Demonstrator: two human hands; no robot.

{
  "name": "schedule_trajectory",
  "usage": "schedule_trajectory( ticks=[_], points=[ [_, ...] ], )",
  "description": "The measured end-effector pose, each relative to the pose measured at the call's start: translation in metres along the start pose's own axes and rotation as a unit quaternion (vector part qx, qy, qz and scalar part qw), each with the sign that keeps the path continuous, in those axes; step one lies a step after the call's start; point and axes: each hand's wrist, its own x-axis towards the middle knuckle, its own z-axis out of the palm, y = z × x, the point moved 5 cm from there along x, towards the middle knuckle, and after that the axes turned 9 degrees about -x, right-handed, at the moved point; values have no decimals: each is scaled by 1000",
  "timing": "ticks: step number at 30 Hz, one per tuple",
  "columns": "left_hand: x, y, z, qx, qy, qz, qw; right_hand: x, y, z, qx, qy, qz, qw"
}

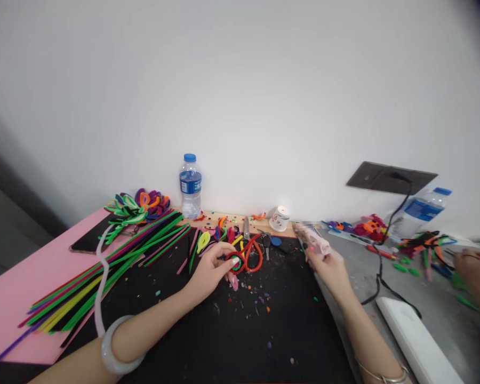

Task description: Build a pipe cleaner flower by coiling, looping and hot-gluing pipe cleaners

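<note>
White wall behind; below it a desk with a black mat, pink sheet at the left edge, grey surface to the right. Left hand rests on the mat, fingers curled, fingertips pinching a small red pipe-cleaner loop that lies on the mat at centre, joined to larger red loops just beside it. Right hand closed around a pink glue gun, nozzle toward the wall; blur makes the grip hard to read exactly. Long bundle of pipe cleaners, green, yellow, pink, fans across the left of the mat. Phone lies on the pink sheet. Water bottle stands upright against the wall; small white cup lies on its side near the glue gun. Black cable runs from a wall socket. Another person's hand at far right, blurred.
</note>
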Motion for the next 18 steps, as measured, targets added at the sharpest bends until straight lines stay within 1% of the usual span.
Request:
schedule_trajectory(
  ticks=[1, 2, 4, 7, 10, 13, 16, 18],
  points=[
    [0, 1, 0, 1, -1, 1, 1000, 5, 8, -7, -50, 30, 12, 998],
    [0, 1, 1, 2, -1, -2, 1000, 9, 16, -11, -97, 38, 27, 994],
    [0, 2, 2, 4, 0, -3, 1000, 17, 34, -19, -183, 36, 59, 981],
    [-1, 3, 4, 1, -7, -4, 1000, 23, 63, -29, -255, 18, 108, 961],
    [-2, 4, 5, -5, -12, -2, 1000, 25, 90, -37, -299, -1, 159, 941],
    [-2, 4, 5, -8, -12, -5, 1000, 24, 107, -44, -322, 5, 196, 926],
    [-1, 3, 5, -9, -14, -9, 1000, 24, 116, -47, -318, 13, 220, 922],
    [-1, 1, 5, -9, -16, -8, 1000, 25, 117, -47, -309, 12, 210, 928]
  ],
)
